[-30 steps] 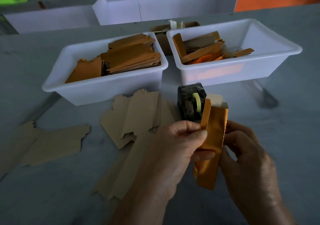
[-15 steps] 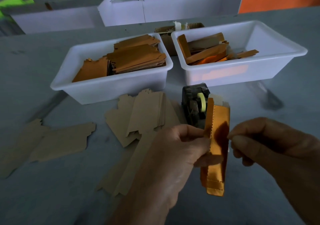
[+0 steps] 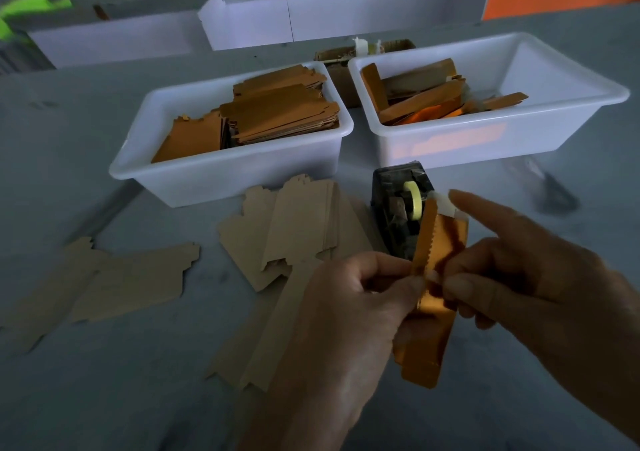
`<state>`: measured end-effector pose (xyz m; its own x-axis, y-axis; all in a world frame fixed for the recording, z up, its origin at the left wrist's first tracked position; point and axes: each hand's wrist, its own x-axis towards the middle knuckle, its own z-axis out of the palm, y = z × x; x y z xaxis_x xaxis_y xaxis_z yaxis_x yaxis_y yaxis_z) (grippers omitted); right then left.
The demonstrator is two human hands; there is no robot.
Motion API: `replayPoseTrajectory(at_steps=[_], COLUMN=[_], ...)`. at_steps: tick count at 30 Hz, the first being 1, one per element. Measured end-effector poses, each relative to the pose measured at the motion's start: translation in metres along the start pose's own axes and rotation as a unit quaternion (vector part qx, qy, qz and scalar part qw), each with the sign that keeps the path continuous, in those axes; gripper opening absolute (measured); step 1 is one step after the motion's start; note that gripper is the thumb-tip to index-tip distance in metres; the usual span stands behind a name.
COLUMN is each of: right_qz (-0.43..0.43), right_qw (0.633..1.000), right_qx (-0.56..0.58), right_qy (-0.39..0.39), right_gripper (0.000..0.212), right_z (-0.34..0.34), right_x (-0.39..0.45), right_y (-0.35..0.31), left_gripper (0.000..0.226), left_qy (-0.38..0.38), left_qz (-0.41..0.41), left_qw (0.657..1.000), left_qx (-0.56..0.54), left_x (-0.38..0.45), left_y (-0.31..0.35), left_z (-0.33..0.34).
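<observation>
- Lower centre of frame: my left hand (image 3: 346, 312) pinches the orange carton (image 3: 424, 343) at its toothed edge; that grip is tight on it
- My right hand (image 3: 536, 294) pinches the opposite edge, forefinger straight
- Just behind: tape dispenser (image 3: 391, 218) on the tabletop (image 3: 104, 381); white tubs (image 3: 221, 180) farther up

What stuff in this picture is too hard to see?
- Head view: the middle of the orange carton is hidden by the left hand and right hand pinching it.
- Head view: the dark thing right of the tape dispenser is blurred; unidentifiable.
- Head view: the brown box is mostly hidden behind the left tub and right tub.
- Head view: the green thing is cut off by the left edge.
</observation>
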<state>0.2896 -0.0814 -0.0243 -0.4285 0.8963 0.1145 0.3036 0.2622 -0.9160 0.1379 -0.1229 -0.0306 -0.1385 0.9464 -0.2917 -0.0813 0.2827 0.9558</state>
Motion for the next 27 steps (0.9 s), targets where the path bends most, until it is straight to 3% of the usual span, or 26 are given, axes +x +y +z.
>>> replayPoseTrajectory(at_steps=[12, 14, 16, 21, 27], right_qz=[0.036, 0.036, 0.036, 0.032, -0.004], right_qw=[0.992, 0.991, 0.991, 0.989, 0.964], right_qx=[-0.117, -0.125, -0.122, -0.139, -0.260], right_qy=[0.022, 0.025, 0.033, 0.041, 0.063], right_gripper=[0.047, 0.045, 0.043, 0.043, 0.051], right_z=[0.004, 0.005, 0.007, 0.010, 0.013], right_x=[-0.002, -0.002, -0.002, -0.004, -0.007], right_y=[-0.009, -0.010, -0.011, -0.012, -0.015], left_gripper=[0.011, 0.020, 0.008, 0.014, 0.017], left_qy=[-0.093, -0.076, -0.049, -0.007, 0.066], left_qz=[-0.011, 0.000, 0.016, 0.060, 0.111], left_qw=[0.995, 0.997, 0.999, 0.997, 0.990], left_qx=[-0.024, -0.019, -0.010, 0.053, 0.063], left_x=[-0.001, -0.001, -0.001, -0.002, -0.008], left_y=[0.005, 0.002, 0.000, -0.005, -0.007], left_z=[-0.006, -0.004, -0.001, 0.002, 0.015])
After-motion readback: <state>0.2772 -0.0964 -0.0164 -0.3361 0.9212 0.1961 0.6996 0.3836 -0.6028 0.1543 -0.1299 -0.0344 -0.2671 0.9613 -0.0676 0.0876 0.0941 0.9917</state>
